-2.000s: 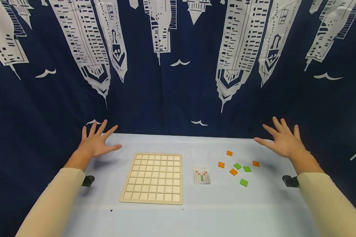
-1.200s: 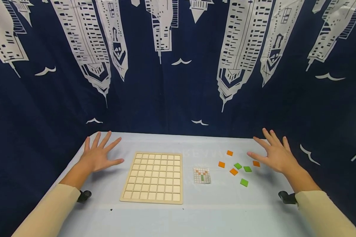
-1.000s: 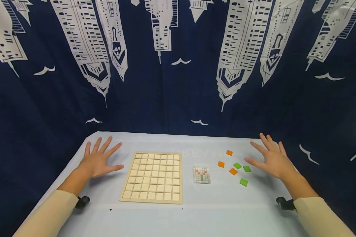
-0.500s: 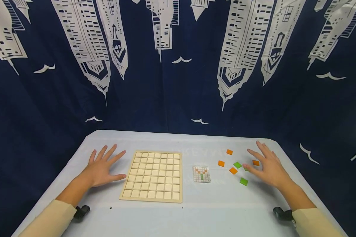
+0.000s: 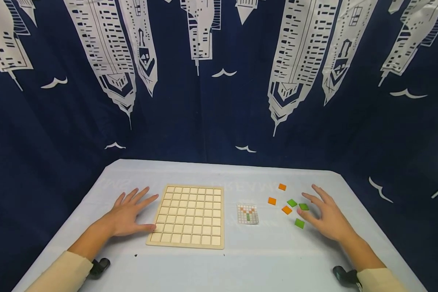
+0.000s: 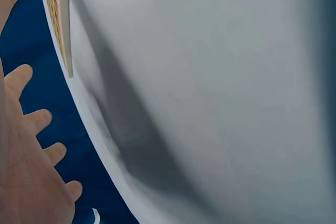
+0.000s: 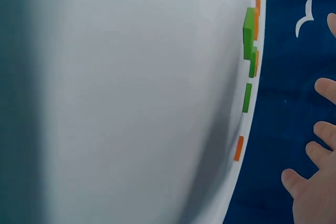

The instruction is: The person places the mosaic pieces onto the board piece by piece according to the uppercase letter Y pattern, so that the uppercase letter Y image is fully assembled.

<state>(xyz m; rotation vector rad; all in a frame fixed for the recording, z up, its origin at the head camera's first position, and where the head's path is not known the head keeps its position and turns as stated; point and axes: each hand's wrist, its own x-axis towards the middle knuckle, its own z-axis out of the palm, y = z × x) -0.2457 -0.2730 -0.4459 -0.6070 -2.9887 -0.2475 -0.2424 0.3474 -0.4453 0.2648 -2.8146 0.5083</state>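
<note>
My left hand (image 5: 125,215) hovers with spread fingers by the left side of a pale wooden grid board (image 5: 190,246), its thumb tip overlapping the board's edge in the head view. Shallow square cells fill the board. To its right lies a small printed card (image 5: 247,214) showing a grid with an orange and green pattern. My right hand (image 5: 328,217), fingers spread and holding nothing, is over the table beside several loose square tiles. Among these are a green tile (image 5: 299,223), an orange tile (image 5: 286,210) and another orange tile (image 5: 272,201). The hand hides one orange tile in the head view.
A white table (image 5: 190,271) carries everything. Behind it hangs a dark blue cloth (image 5: 204,117) printed with white buildings and birds. A tiny dark speck (image 5: 136,255) lies near the board's lower left. Each wrist wears a black camera (image 5: 99,267).
Both hands have come down and nearer over the table, the left toward the board, the right inward toward the tiles. Board, card and tiles stay in place.
</note>
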